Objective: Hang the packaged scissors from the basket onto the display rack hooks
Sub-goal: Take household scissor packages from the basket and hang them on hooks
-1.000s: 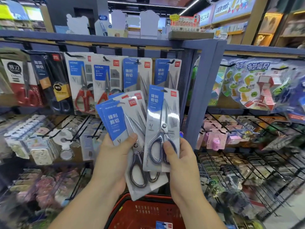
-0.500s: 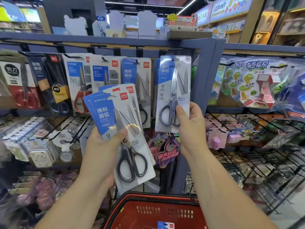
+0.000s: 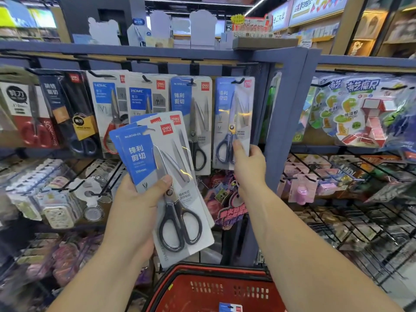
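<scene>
My left hand (image 3: 137, 206) grips a fanned stack of packaged scissors (image 3: 162, 167) with blue-and-white cards and black handles, thumb on the front pack. My right hand (image 3: 246, 163) pinches the lower part of a single scissors pack (image 3: 231, 109), held up at the rightmost black hook (image 3: 238, 81) of the top rail; the hook shows through the card's hang hole. A matching pack (image 3: 191, 113) hangs on the hook to its left. The red basket (image 3: 216, 289) sits low in front of me with one pack (image 3: 230, 308) inside.
More scissors packs (image 3: 108, 109) hang leftward along the top rail. A blue upright post (image 3: 286, 131) stands just right of my right hand. Toy packs (image 3: 360, 109) hang beyond it, and wire hooks with small goods (image 3: 326, 188) jut out on lower rows.
My right hand lifted the single pack from beside the stack up to the rightmost top hook, and its hang hole now sits at the hook. My left hand shifted the stack slightly left.
</scene>
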A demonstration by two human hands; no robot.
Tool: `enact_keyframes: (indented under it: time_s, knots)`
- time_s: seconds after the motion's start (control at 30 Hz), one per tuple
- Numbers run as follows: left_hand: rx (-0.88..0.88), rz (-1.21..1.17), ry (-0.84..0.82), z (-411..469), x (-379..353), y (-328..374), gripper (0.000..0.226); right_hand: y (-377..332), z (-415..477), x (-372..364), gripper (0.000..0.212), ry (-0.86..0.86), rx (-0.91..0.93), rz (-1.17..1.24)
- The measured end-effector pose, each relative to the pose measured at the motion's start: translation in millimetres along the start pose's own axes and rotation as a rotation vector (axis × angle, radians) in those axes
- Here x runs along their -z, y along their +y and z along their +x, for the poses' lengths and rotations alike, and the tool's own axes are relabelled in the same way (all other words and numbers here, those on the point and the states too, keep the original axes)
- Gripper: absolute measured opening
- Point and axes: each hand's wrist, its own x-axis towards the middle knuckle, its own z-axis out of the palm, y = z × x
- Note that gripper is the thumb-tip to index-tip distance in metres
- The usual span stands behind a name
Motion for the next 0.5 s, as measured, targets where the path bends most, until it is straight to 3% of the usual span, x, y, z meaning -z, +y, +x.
enact_keyframes:
  time_s: [0.1,0.2,0.33,0.37,0.5]
  knots:
    - [-0.004,-0.016,-0.016,-1.3,1.2,-0.8,0.03,7.4,5.6,-8.0,0.039,0.019,-0.082,0.01]
    - [-0.008,-0.027,-0.03,-2.1,2.1,0.6,0.031,14.4,9.3,-9.9,0.049,0.045,-0.184,0.037]
    - [-0.011,-0.06,-0.032,-0.9,3.1,2.0,0.03,14.3,-10.5,-3.6,0.088,-0.025,-0.274,0.015]
    - [-0.009,-0.067,-0.029,-1.1,3.0,2.2,0.03,12.0,-23.5,0.1,0.088,-0.06,-0.255,-0.005]
    - [0.023,-0.094,0.001,-0.3,-0.3,-3.7,0.031,-4.1,-93.1,22.0,0.048,-0.273,-0.116,0.07]
